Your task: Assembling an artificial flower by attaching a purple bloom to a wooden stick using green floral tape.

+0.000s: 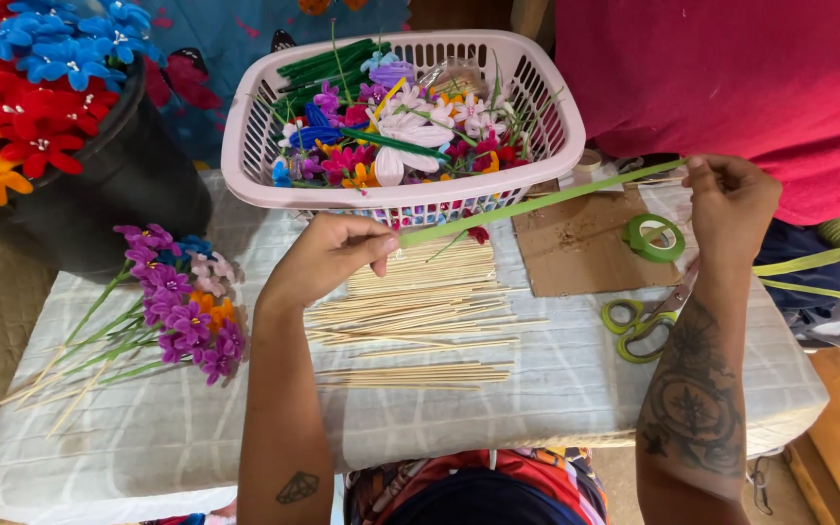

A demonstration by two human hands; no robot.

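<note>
A: What is taking up the most room here?

B: The counter [576, 389], draped in a pale cloth, is carrying nearly everything. Taking the pink laundry-style basket [245, 136] as the landmark: it is sitting at the counter's far edge, heaped with handmade flowers and green stems.

A: And around that basket?

B: Left of it, a black bucket [119, 180] is holding red, blue and orange flowers. In front of the basket and to its left, a bunch of purple flowers [182, 311] on sticks is lying flat. Directly in front of the basket, a pile of bare wooden skewers [420, 316] is spreading across the cloth. To the basket's right a piece of brown cardboard [576, 248] is lying, with a roll of green floral tape [654, 238] resting on its right edge, and green-handled scissors [646, 323] are lying just beyond that.

A: What are the hands doing?

B: Both are closed. The left hand [328, 255], just in front of the basket's front rim, is pinching one end of a stick wrapped in green tape [537, 202]. The right hand [731, 199], well to the basket's right, is gripping the other end between its fingers.

A: So where is that stick sitting?

B: It is stretching between the two hands, held above the counter, slanting up from left to right and crossing just in front of the basket's front right corner.
</note>
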